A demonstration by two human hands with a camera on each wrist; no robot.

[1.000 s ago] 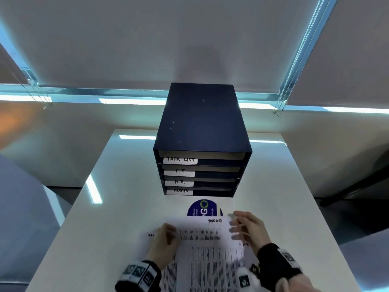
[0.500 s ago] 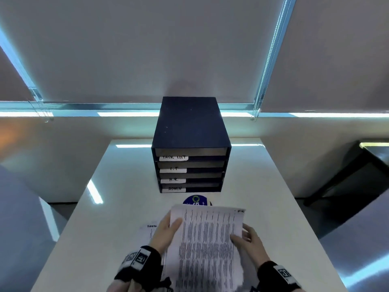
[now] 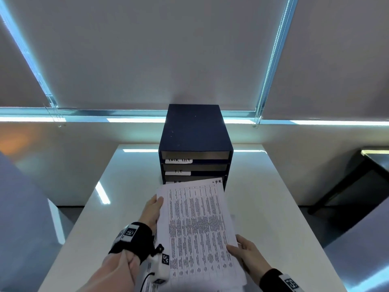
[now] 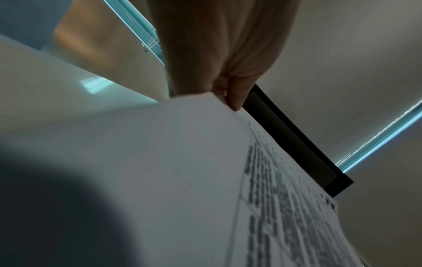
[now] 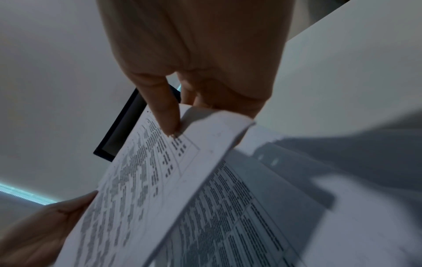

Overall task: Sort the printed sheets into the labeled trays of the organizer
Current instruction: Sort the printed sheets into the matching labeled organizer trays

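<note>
Held up above the white table (image 3: 273,207) by both hands: a printed sheet (image 3: 197,228), densely tabled, hand-marked "H-R" at its far right corner. Left hand (image 3: 152,209) at 9 o'clock of the page, thumb on the printed face, fingers out of sight beneath — pinching the left edge. Right hand (image 3: 248,253) at 4 o'clock, thumb pressed on top near the lower right corner and fingers curled under, pinching there too; plain in the right wrist view, thumb tip (image 5: 169,124) down on the print. Far edge of the sheet at 12 o'clock, overlapping the lower front of the dark blue organizer (image 3: 195,131) from the head view; touching or not, cannot tell. Organizer upright at the far middle of the table, top trays labelled "TASK LIST" and "I.T", third label partly covered by the page. More printed sheets (image 5: 239,216) lying flat on the table below the lifted one. Closed roller blinds (image 3: 168,49) behind — thin bright strips at their edges.
</note>
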